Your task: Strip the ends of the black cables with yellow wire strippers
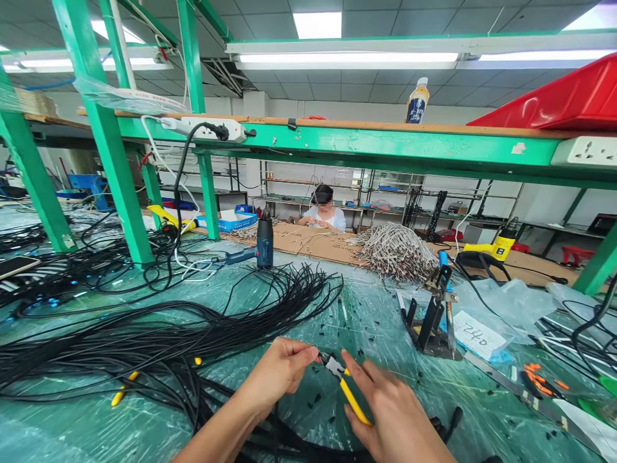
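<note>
My left hand (284, 370) is closed in a pinch on a thin black cable; only a small dark bit of it shows at the fingertips. Right at those fingertips are the metal jaws of the wire cutters (333, 366). My right hand (393, 402) is wrapped around their yellow handles, with the index finger stretched along the tool. A long bundle of black cables (193, 325) lies to the left and runs under my forearms. Small black cut pieces are scattered over the green bench top (332, 315) around both hands.
A metal stand (434, 315) and a card marked 240 (479, 334) lie to the right. Beyond are a heat gun (265, 241) and a heap of pale wires (398, 251). A green shelf beam (337, 141) crosses above. Another person (325, 212) sits across the bench.
</note>
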A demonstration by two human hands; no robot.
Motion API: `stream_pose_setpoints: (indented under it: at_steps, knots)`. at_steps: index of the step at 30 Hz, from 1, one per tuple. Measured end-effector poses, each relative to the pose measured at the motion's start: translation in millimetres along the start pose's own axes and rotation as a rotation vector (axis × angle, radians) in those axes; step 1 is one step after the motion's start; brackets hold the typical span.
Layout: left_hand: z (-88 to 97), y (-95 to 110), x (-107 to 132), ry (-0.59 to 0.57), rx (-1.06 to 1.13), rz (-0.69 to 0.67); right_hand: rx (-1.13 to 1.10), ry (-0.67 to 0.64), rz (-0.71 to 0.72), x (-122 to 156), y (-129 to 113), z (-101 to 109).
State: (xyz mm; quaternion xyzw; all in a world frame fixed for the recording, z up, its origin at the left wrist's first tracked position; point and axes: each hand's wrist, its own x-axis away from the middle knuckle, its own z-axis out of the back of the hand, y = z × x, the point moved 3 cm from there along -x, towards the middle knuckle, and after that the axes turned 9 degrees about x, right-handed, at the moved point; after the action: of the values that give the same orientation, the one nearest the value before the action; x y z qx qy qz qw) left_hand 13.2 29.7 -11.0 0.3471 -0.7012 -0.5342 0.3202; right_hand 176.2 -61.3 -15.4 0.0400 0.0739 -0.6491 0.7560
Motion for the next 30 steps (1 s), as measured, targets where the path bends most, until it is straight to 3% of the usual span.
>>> stream_pose_setpoints:
  at_steps: [16, 21, 27, 30]
  knots:
    - [4.4, -4, -1, -0.022, 0.088, 0.093, 0.027, 0.111, 0.051, 0, 3, 4]
    - [6.3, -3, 2, -0.085, 0.155, 0.173, -0.047, 0.066, 0.043, -2, 7, -3]
    - [7.0, 0, 4, -0.112, 0.197, 0.175, -0.426, -0.061, 0.019, -3, 2, -7]
    - [8.5, -2, 2, -0.089, 0.199, 0.182, -0.305, -0.036, 0.020, -3, 0, -6]
